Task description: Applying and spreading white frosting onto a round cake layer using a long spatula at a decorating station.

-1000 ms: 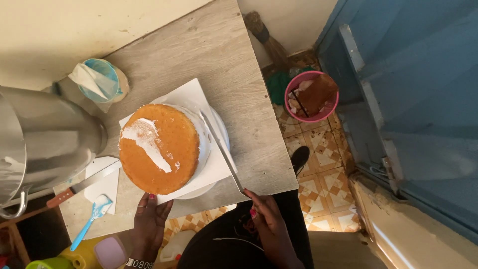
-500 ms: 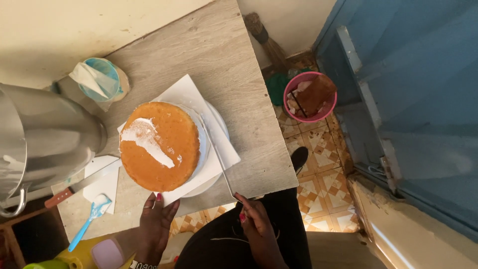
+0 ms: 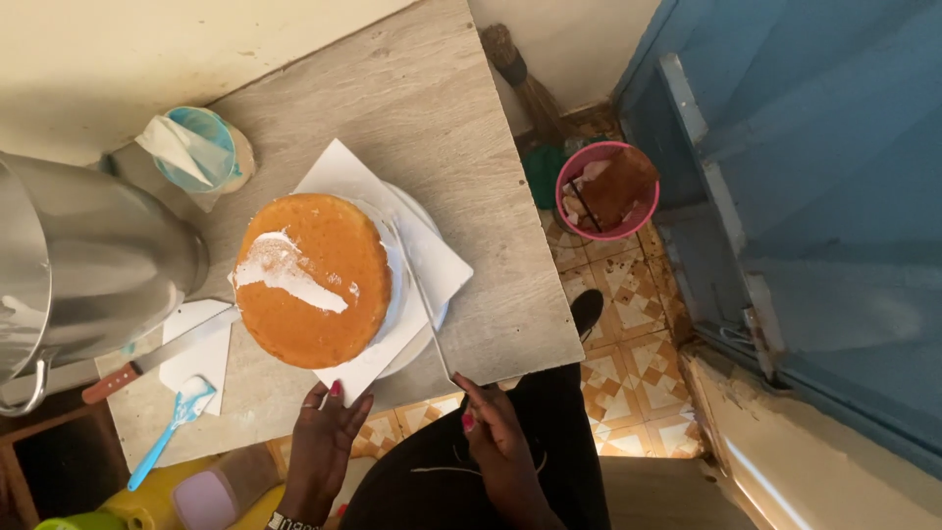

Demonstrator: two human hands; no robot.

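A round orange-brown cake (image 3: 312,280) with a smear of white icing on top sits on white paper (image 3: 437,260) over a white turntable on the wooden table (image 3: 422,108). My right hand (image 3: 496,437) grips a long metal spatula (image 3: 420,294) whose blade lies against the cake's right side. My left hand (image 3: 329,422) rests at the table's near edge, fingertips on the paper corner just below the cake.
A large steel pot (image 3: 83,270) stands at the left. A blue cup with a white bag (image 3: 196,147) sits behind the cake. A red-handled knife (image 3: 157,355) and a blue spatula (image 3: 172,427) lie on paper. A pink bin (image 3: 606,189) stands on the tiled floor.
The view has shifted slightly. My right hand has drawn the spatula closer along the cake's right side, and my left hand has moved right to the paper's corner.
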